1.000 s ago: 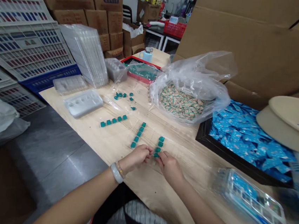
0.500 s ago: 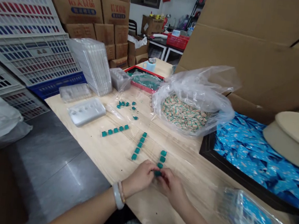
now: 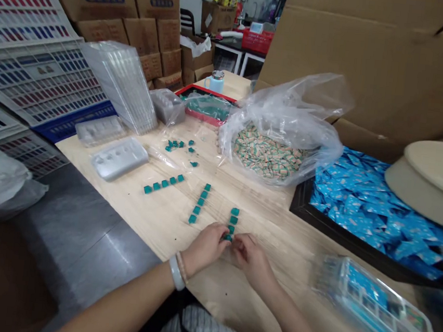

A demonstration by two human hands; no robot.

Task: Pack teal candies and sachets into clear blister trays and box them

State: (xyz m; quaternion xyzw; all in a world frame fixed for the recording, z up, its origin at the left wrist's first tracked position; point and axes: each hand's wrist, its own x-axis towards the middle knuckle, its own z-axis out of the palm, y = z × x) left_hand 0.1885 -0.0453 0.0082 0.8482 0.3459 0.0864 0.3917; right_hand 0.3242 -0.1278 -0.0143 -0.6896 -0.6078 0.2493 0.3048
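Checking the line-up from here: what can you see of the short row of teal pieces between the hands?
The short row of teal pieces is four small, glossy, squarish blocks in a straight line on the pale wooden tabletop, running away from the person. The nearest block sits between the left hand and right hand, at their fingertips; whether it is gripped cannot be told.

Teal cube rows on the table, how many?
3: leftmost row, middle row, and rightmost row, whose near end sits between the left hand and right hand, possibly partly hidden.
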